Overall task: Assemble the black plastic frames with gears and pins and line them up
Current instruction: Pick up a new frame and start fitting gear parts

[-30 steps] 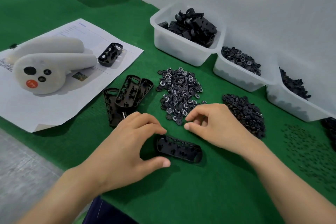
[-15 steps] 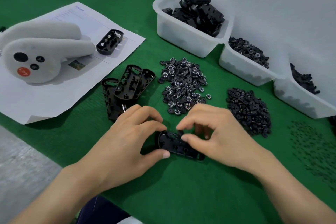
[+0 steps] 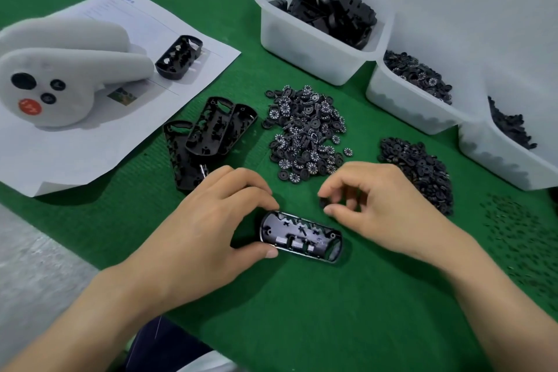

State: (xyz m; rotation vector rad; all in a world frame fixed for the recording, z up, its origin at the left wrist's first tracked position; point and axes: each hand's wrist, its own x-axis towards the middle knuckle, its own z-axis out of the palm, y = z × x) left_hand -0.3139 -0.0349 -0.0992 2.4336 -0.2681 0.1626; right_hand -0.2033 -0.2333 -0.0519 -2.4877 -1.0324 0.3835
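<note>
1. The black plastic frame (image 3: 302, 235) is laid open side up on the green mat (image 3: 302, 311), nearer the person than the parts piles.
2. Its left end is clamped by the left hand (image 3: 208, 226), with the fingers on the far edge and the thumb on the near edge.
3. A small black part (image 3: 322, 201) is pinched between thumb and forefinger of the right hand (image 3: 389, 205), just beyond the frame's far edge.
4. Behind are heaped numbered gears (image 3: 305, 136) and plain gears (image 3: 419, 172); pins (image 3: 519, 238) are scattered at the right.
5. Spare frames (image 3: 208, 133) are stacked at the left.
</note>
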